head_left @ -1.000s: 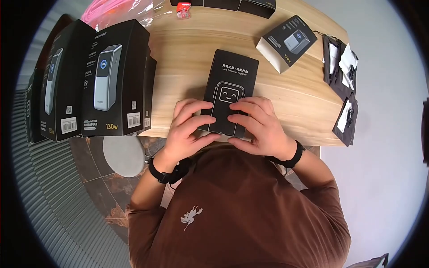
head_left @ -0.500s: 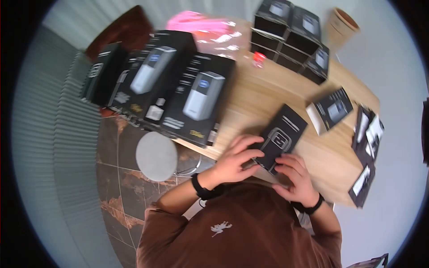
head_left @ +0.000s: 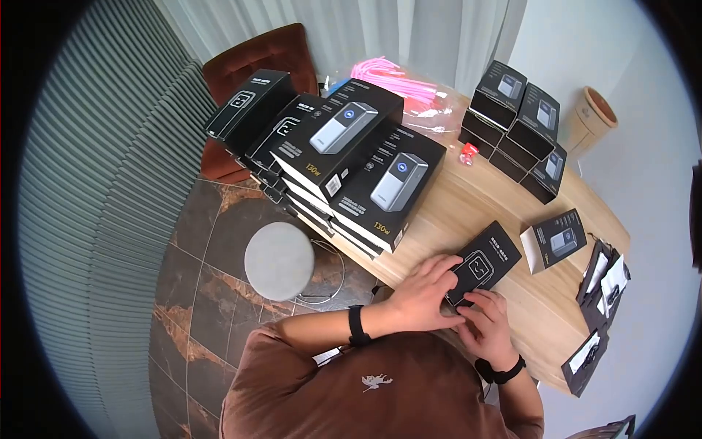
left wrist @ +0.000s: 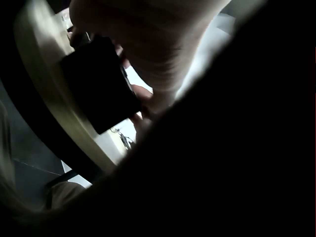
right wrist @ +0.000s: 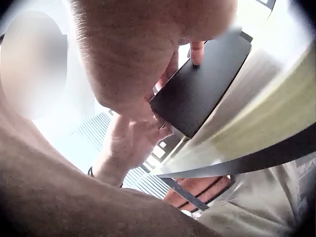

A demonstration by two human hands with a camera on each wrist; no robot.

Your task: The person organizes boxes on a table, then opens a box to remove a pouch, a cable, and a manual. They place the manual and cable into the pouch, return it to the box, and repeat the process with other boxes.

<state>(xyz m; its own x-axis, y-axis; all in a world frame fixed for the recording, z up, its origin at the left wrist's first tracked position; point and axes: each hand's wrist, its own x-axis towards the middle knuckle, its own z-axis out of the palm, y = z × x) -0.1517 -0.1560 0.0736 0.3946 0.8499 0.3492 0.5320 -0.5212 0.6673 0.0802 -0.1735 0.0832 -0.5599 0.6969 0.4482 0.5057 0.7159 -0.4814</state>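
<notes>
A black power bank box (head_left: 499, 250) with a white smiling-face line drawing lies on the wooden table (head_left: 537, 311), near its front edge. My left hand (head_left: 424, 296) grips its left side and near end, fingertips over the top edge and thumb low at the near end. At the near right corner, my right hand (head_left: 488, 328) holds it with bent fingers over the edge. The right wrist view shows the plain dark near face (right wrist: 205, 91) with a digit pressed on it. The left wrist view is dark, the box a black block (left wrist: 96, 84) beside the fingers.
Large black power bank boxes (head_left: 351, 132) are stacked at the left. Smaller boxes (head_left: 512, 117) stand piled at the back, another (head_left: 559, 240) lies right of the held box. Dark pouches (head_left: 596, 282) line the right edge. A round stool (head_left: 279, 261) stands below left.
The head view has turned left and widened, so the table sits further right in it. Both hands stay at the near end of the same box.
</notes>
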